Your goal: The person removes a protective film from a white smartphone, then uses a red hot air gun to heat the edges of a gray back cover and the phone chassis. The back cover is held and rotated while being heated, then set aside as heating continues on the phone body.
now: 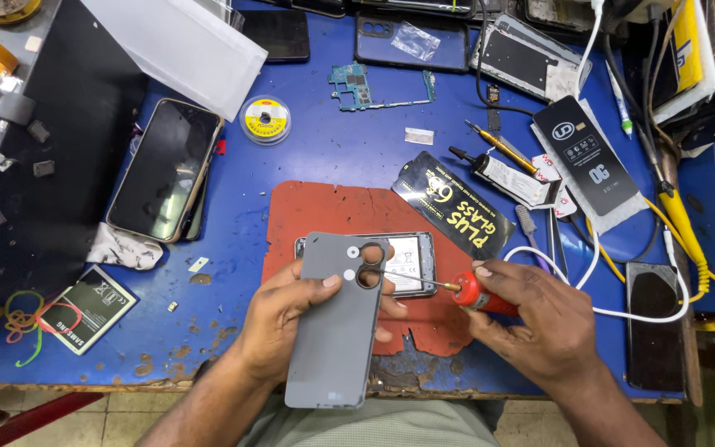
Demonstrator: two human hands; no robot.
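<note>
My left hand [283, 319] holds a grey phone back cover [333, 331] upright over the front of the table, its camera cut-outs at the top. My right hand [539, 323] grips a red-handled screwdriver [477, 292], and its thin shaft reaches left to the cover's camera opening. Behind the cover lies an opened phone [411, 261] on a red work mat [333, 211]; the cover hides most of that phone.
On the blue table [316, 149]: a phone with a dark screen [165, 170] at left, a solder-wire spool [266, 120], a green circuit board [374, 87], a black screen-protector packet [453, 205], a glue tube [502, 175], a battery [88, 308], cables and a dark phone [654, 323] at right.
</note>
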